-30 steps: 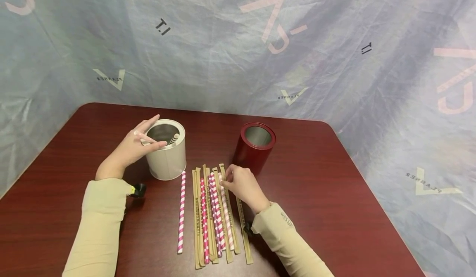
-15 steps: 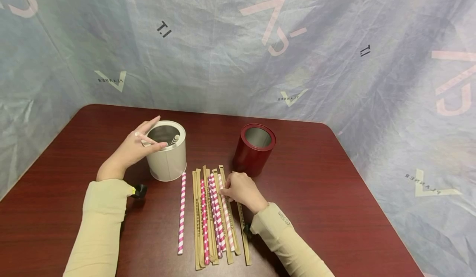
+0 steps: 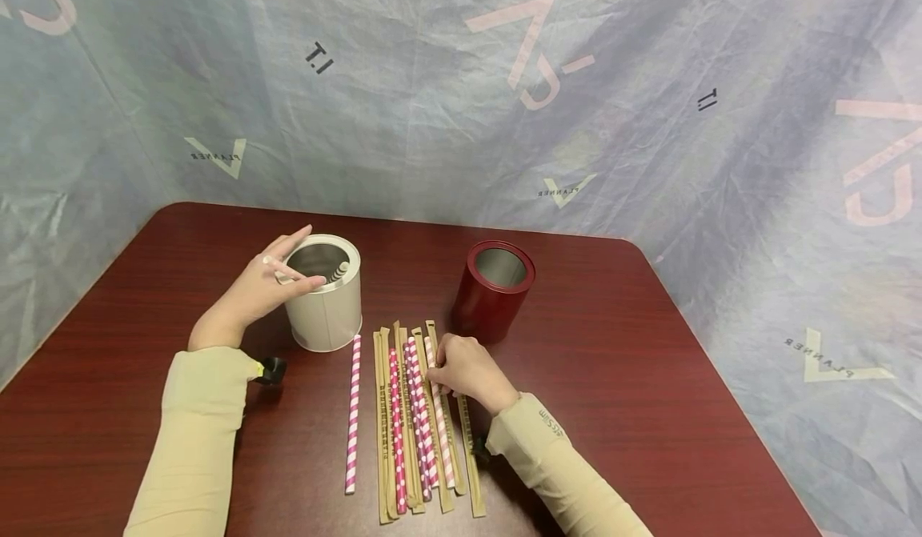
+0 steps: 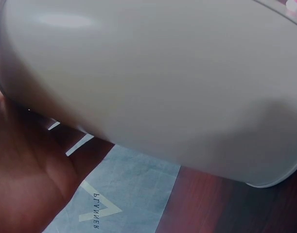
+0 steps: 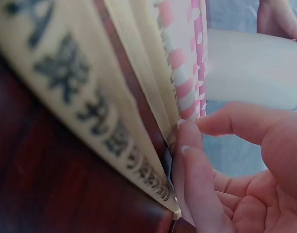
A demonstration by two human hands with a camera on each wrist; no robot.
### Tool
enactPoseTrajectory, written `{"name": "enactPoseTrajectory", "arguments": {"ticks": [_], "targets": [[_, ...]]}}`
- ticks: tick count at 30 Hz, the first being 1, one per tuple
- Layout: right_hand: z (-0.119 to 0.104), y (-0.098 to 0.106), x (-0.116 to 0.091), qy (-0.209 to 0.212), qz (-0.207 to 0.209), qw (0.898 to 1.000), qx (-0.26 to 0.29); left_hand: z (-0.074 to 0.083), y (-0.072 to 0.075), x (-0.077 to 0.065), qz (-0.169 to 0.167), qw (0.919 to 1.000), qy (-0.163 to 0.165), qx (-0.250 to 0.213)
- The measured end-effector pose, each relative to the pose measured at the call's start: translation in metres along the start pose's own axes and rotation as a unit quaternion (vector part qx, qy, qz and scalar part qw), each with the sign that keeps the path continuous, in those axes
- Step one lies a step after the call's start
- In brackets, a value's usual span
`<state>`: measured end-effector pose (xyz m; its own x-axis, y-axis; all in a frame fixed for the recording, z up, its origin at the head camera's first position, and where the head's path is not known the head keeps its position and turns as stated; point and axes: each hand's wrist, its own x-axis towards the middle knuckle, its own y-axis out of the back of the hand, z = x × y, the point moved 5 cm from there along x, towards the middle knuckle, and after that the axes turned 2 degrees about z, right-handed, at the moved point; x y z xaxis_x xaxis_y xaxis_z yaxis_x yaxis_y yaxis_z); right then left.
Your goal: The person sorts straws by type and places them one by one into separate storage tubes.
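Observation:
In the head view my left hand (image 3: 255, 285) holds the white can (image 3: 326, 317) at its rim, thumb on the near side and fingers beyond. A pale straw (image 3: 284, 268) leans out of this can between thumb and fingers; a dark-striped straw (image 3: 337, 271) stands inside. My right hand (image 3: 468, 370) is over the right side of a row of straws. Its thumb and fingertips pinch the end of a pink-and-white striped straw (image 5: 180, 58), clearer in the right wrist view. Beside it lie paper-wrapped straws (image 5: 99, 111). The can's wall (image 4: 153, 87) fills most of the left wrist view.
A red can (image 3: 493, 297) stands behind my right hand. One magenta-striped straw (image 3: 353, 417) lies apart, left of the row. Several dotted, striped and wrapped straws (image 3: 403, 433) lie side by side. A printed cloth (image 3: 432, 97) hangs behind the dark red table (image 3: 612, 377).
My right hand has shifted slightly nearer me along the straws. The wrapped straw at the far right has turned a little. My left hand has stayed at the white can.

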<state>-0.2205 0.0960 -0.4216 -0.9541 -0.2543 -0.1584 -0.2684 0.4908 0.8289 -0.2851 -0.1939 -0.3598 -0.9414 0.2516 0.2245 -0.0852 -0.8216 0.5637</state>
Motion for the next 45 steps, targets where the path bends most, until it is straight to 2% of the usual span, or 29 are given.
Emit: {"name": "enactPoseTrajectory", "arguments": {"ticks": [5, 13, 20, 27, 32, 37, 41, 45], "targets": [[-0.003, 0.000, 0.000, 0.016, 0.007, 0.999, -0.031, -0.001, -0.001, 0.001, -0.002, 1.0000, -0.002, 0.002], [-0.008, 0.001, -0.001, 0.034, 0.017, 0.998, -0.048, 0.001, 0.000, 0.000, 0.005, 0.9999, -0.015, -0.004], [-0.012, -0.002, -0.002, 0.043, -0.003, 0.997, -0.069, -0.001, 0.000, 0.000, 0.002, 1.0000, -0.006, -0.002], [-0.012, -0.004, -0.002, 0.031, -0.020, 0.997, -0.067, 0.000, 0.000, 0.001, 0.008, 0.9998, -0.020, -0.003], [-0.012, -0.003, -0.001, 0.022, -0.029, 0.999, -0.014, 0.000, 0.000, 0.001, 0.010, 0.9996, -0.025, -0.001], [-0.014, 0.010, 0.001, 0.008, -0.024, 0.995, 0.094, 0.001, 0.000, 0.000, 0.007, 0.9998, -0.016, -0.004], [-0.020, 0.028, 0.002, -0.007, 0.012, 0.984, 0.178, 0.001, 0.000, 0.000, 0.005, 0.9999, -0.009, -0.002], [-0.027, 0.048, 0.001, -0.002, 0.060, 0.975, 0.213, 0.001, 0.000, 0.000, 0.001, 1.0000, -0.005, 0.000]]}}
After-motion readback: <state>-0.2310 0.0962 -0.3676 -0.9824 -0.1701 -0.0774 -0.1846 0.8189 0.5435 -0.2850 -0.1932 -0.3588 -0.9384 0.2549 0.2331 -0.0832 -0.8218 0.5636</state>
